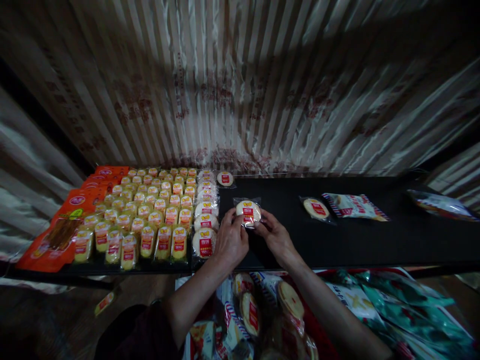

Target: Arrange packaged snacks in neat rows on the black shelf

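Between my two hands is a round rice cracker in a clear wrapper with a red label (248,212), just above the black shelf (270,192). My left hand (231,239) grips its left edge, thumb over the wrapper. The fingers of my right hand (275,237) are closed on its right edge. To the left of my hands runs a column of like wrapped rice crackers (206,223), overlapping from front to back. Behind them lies a single wrapped rice cracker (225,179) near the curtain.
Rows of yellow wrapped snacks (148,241) and orange packets (77,200) fill the shelf's left. On the right lie a wrapped cracker (315,208), a white packet (354,206) and another packet (440,204). Below, mixed packs (249,312) and green bags (405,300). A striped curtain (240,100) hangs behind.
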A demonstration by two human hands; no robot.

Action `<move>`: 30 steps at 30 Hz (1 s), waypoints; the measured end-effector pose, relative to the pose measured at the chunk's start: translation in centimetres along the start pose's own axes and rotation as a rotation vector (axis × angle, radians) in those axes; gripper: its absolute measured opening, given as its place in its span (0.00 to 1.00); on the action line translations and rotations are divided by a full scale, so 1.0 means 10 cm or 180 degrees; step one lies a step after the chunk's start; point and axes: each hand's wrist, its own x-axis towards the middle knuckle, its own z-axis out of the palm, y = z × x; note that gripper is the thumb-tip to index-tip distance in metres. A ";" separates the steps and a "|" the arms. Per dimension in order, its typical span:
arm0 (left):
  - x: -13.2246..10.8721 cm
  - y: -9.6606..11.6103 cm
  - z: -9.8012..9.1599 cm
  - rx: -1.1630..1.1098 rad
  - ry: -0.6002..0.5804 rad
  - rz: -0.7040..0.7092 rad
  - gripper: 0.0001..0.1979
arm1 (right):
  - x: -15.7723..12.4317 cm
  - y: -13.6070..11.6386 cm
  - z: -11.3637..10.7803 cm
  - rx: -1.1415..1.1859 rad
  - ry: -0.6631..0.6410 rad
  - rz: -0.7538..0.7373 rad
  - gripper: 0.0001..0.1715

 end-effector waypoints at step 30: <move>0.67 0.06 -0.01 -0.0013 -0.0241 -0.0622 0.24 | 0.85 -0.07 0.35 -0.0677 0.0380 -0.0238 0.23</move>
